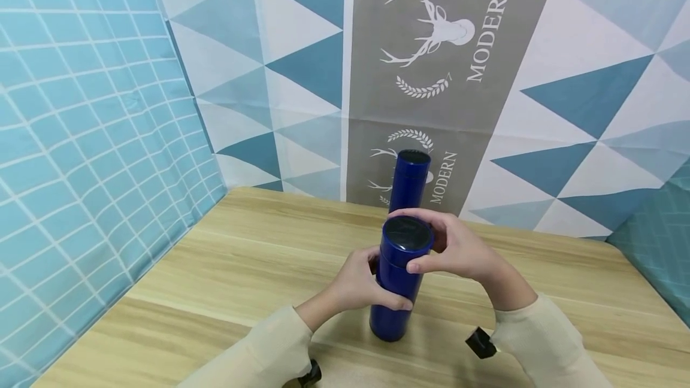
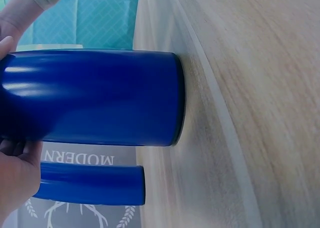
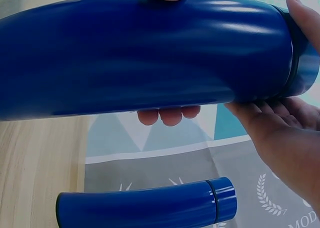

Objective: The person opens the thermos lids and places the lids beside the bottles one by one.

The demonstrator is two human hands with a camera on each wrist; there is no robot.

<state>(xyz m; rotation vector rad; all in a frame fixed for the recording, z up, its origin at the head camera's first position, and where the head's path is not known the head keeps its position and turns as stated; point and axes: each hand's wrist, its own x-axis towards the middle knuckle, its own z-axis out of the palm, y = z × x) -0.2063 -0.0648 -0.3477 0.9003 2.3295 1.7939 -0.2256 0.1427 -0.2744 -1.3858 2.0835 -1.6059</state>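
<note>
A dark blue thermos bottle (image 1: 389, 321) with a black-topped lid (image 1: 408, 235) stands upright, slightly tilted, in front of me. My left hand (image 1: 353, 283) grips its body below the lid seam. Around the lid curls my right hand (image 1: 463, 250), thumb on the near side and fingers behind. In the right wrist view the lid (image 3: 306, 70) sits on the bottle (image 3: 150, 53), a dark line between them. The bottle's base is close to the tabletop in the left wrist view; contact is hard to tell. Behind it stands a second blue thermos bottle (image 1: 408, 187), untouched.
The wooden table (image 1: 259, 250) reaches back to a patterned cloth backdrop (image 1: 302, 76) with deer heads and triangles. A blue tile-pattern cloth (image 1: 81, 136) hangs along the left side. Black wrist devices (image 1: 481, 343) sit at both cuffs.
</note>
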